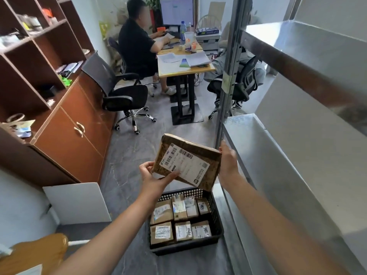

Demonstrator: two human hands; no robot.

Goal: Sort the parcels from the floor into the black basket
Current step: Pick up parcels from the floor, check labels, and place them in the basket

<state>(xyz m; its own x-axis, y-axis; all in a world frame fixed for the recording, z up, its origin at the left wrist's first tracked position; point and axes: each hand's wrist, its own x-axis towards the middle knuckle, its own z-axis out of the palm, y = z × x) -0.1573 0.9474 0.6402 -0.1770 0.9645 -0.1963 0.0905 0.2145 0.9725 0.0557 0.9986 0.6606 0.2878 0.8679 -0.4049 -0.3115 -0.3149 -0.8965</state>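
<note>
The left hand grips the flat brown parcel at its lower-left corner, thumb on the label. The right hand clasps the right edge, its fingers hidden behind. The parcel hangs above the black basket, covering its far rim; 7 parcels show inside.

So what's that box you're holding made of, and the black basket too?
The parcel looks like brown cardboard, matte and a bit creased, with a glossy white paper label stuck on. The black basket seems to be hard plastic: its walls are a moulded grid of small holes.
</note>
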